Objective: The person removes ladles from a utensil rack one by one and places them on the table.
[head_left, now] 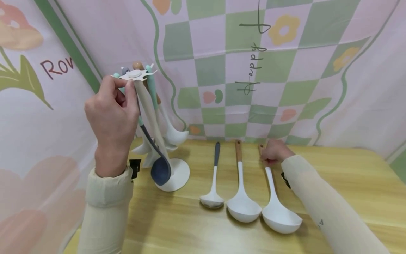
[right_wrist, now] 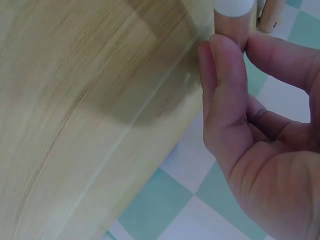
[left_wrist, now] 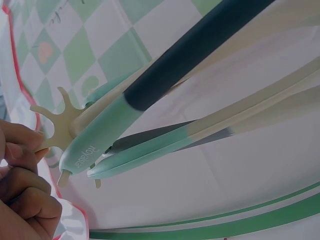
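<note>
1. Tipping the utensil rack is my first worry: my left hand pinches one arm of the white star-shaped hanger top, high above the round base, so a sideways pull there could rock the whole stand on the counter.
2. The ladles hanging from it, the dark blue one among them, could swing or slip off their notches if I jerk the top.
3. My right hand pinches the wooden handle end of the rightmost white ladle. A grip that far from the bowl risks the heavy end drooping or twisting out on the lift.
4. That bowl lies just beside the middle white ladle; dragging rather than lifting could knock it and the small ladle.
5. Position: the right wrist view shows the handle held between thumb and fingertips, the ladle lying flat with its bowl towards me. The left fingers curl against the hanger arm, tips touching it.
</note>
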### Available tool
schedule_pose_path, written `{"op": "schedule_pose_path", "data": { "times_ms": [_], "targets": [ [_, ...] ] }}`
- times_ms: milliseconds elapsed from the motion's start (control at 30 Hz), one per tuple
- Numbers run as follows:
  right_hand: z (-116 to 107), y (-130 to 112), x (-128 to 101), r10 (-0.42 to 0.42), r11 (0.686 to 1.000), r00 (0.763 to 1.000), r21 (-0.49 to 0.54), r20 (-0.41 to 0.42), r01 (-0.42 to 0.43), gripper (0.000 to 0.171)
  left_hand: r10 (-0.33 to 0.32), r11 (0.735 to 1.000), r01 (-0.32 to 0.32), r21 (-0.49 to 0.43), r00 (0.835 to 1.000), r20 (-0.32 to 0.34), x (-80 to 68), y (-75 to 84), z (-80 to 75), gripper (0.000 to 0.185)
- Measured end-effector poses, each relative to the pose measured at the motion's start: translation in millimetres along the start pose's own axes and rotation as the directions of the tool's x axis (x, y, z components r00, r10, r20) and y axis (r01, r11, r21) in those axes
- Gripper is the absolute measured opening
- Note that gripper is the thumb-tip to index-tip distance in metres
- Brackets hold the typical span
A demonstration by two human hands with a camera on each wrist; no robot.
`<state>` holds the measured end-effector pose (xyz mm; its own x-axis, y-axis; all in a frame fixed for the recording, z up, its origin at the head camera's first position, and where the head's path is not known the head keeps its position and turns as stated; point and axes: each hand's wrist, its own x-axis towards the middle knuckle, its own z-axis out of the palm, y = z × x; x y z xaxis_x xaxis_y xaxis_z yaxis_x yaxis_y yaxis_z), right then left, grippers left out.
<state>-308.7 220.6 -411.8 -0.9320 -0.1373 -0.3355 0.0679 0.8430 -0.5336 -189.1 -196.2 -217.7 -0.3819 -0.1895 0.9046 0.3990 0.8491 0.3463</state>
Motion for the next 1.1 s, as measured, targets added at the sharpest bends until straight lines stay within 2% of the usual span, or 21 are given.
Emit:
{"op": "schedule_pose_path", "data": {
  "times_ms": [200,633,1100],
  "targets": [
    [0,0,0,-0.015,1.0,1.0,-0.019,0.004,0.015,0.026,-0.019,1.0,0.019,-0.011,1.0,-0.008,-0.4,0.9,1.7,0.034],
    [3,-10,1,0.053,0.999,0.999,-0.001,0.002,-0.053,0.015,-0.024,1.0,0.024,-0.007,1.0,-0.013,-0.4,-1.3,3.7,0.036],
    [5,-8,4,0.06,0.998,0.998,-0.005,-0.018,-0.06,0.012,-0.025,1.0,0.025,-0.005,1.0,-0.011,0.0,0.0,3.0,0.033]
  ]
}}
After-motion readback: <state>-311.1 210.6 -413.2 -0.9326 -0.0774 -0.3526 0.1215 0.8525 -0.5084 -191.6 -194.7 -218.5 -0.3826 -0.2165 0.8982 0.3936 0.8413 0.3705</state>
